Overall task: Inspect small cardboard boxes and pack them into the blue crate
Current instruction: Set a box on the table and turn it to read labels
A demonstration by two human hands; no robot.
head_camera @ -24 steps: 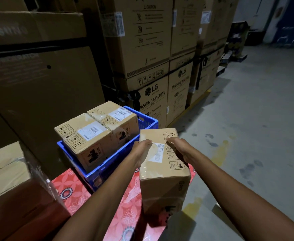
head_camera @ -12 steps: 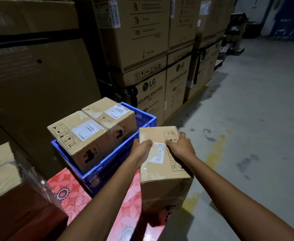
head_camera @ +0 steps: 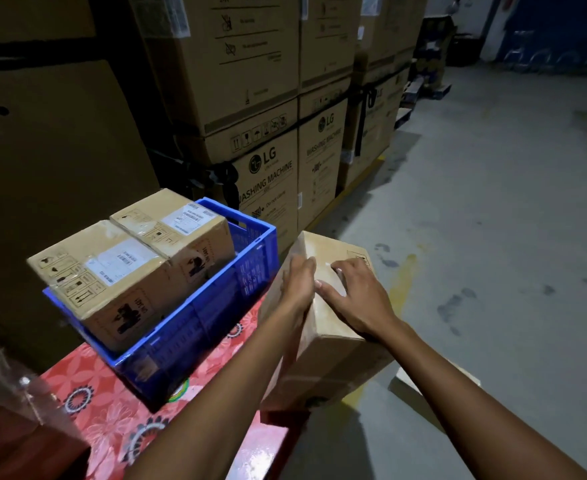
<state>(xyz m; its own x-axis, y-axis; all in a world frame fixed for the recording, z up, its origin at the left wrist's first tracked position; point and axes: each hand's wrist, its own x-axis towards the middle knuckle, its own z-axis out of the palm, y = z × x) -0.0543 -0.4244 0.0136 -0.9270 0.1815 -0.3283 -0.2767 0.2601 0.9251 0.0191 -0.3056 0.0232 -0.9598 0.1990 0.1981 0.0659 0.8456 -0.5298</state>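
A small cardboard box (head_camera: 333, 362) stands tilted to the right at the edge of the red floral table, just right of the blue crate (head_camera: 216, 327). My left hand (head_camera: 299, 285) grips its upper left edge. My right hand (head_camera: 358, 299) lies across its top face, fingers spread and covering the label. Two more small labelled boxes sit in the crate: the near one (head_camera: 112, 282) and the far one (head_camera: 177, 226), both sticking up above its rim. The crate's right part holds no box.
The red floral table (head_camera: 105, 410) carries the crate. A wrapped carton (head_camera: 11, 424) stands at the lower left. Tall washing-machine cartons (head_camera: 268, 140) rise behind the crate. Another box (head_camera: 423, 396) lies on the concrete floor (head_camera: 493, 237) under my right forearm.
The held box has tipped over to the right and turned, its left side now showing. My right hand has slid from the box's top edge onto its top face, over the label.
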